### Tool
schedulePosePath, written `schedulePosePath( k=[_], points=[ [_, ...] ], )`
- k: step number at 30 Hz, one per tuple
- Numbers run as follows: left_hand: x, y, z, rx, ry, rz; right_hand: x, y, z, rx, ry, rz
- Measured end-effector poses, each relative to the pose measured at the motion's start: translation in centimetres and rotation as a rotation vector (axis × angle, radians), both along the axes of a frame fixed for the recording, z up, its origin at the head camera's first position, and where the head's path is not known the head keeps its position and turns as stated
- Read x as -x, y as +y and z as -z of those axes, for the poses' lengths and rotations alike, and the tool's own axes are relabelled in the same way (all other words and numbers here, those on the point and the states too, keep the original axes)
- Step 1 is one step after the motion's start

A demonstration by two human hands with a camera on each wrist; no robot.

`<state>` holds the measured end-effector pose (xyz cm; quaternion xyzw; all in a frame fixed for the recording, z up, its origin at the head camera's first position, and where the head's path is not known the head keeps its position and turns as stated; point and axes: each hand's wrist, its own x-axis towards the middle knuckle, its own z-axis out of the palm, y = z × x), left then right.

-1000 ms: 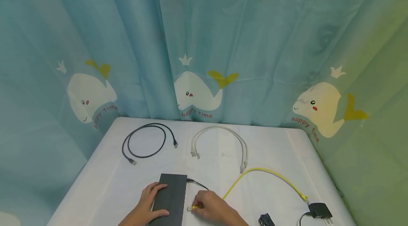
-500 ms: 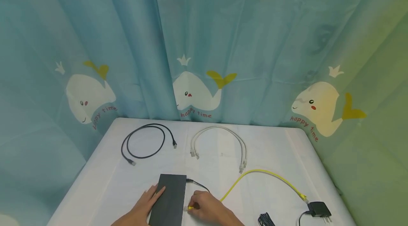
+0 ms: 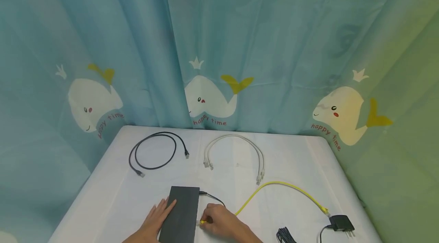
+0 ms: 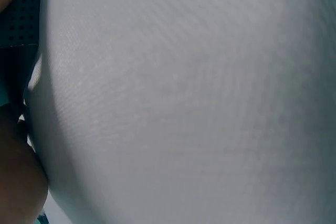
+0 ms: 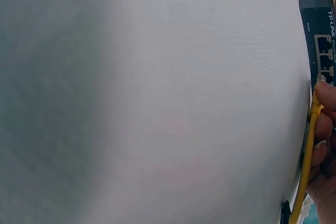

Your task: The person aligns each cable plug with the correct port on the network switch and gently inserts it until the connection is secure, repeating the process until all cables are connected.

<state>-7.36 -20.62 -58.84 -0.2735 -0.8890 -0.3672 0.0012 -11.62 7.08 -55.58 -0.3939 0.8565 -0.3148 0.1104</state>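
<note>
A dark grey Ethernet switch (image 3: 181, 212) lies at the table's near edge, its row of ports (image 5: 324, 51) facing right. My left hand (image 3: 152, 220) rests along its left side, fingers straight, one fingertip over the top edge. My right hand (image 3: 219, 221) pinches the end of a yellow Ethernet cable (image 3: 281, 183). In the right wrist view, the clear plug (image 5: 321, 78) is right at the ports, overlapping the lower ones. The cable arcs right to a black power adapter (image 3: 340, 223).
A coiled black network cable (image 3: 154, 168) lies at the back left, with two pale grey cables (image 3: 236, 136) at the back middle. A bundled black cord (image 3: 285, 235) sits near the front. A thin power lead (image 3: 214, 197) runs from the switch. A whale-print curtain (image 3: 274, 45) hangs behind the table.
My left hand has shifted from gripping across the switch's top to lying along its left side. My right hand has brought the yellow cable's plug leftward, up to the switch's ports.
</note>
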Motion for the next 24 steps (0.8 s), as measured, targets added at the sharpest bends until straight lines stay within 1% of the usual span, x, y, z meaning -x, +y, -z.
schedulePosePath(
  k=[1, 2, 5, 7, 8, 9, 12, 14, 17, 24],
  points=[
    [0.01, 0.01, -0.03, 0.001, 0.002, 0.000, -0.01, -0.03, 0.01, -0.003, -0.001, 0.004],
    [0.13, -0.12, 0.40, 0.005, 0.002, 0.003, 0.00, -0.07, 0.02, -0.006, -0.004, 0.009],
    [0.19, -0.21, 0.78, -0.001, 0.006, 0.006, -0.03, -0.13, 0.06, -0.012, -0.010, 0.024],
    [0.27, -0.20, 0.79, 0.000, 0.015, 0.006, -0.04, -0.15, 0.11, -0.013, -0.009, 0.031],
    [0.31, -0.21, 0.79, -0.002, 0.012, 0.009, -0.06, -0.16, 0.12, -0.013, -0.010, 0.035],
    [0.22, -0.11, 0.33, -0.014, 0.001, 0.011, -0.08, -0.16, 0.16, -0.014, -0.006, 0.037],
    [0.22, -0.01, -0.04, -0.023, -0.032, 0.019, -0.13, -0.10, 0.23, -0.017, 0.003, 0.044],
    [0.24, 0.01, -0.10, -0.021, -0.051, 0.016, -0.15, -0.06, 0.21, -0.016, 0.009, 0.046],
    [0.26, 0.04, -0.03, -0.018, -0.056, 0.007, -0.18, 0.00, 0.07, -0.010, 0.018, 0.038],
    [0.00, 0.04, 0.15, 0.015, 0.011, -0.021, -0.21, -0.04, -0.03, 0.016, 0.010, 0.011]
  ],
)
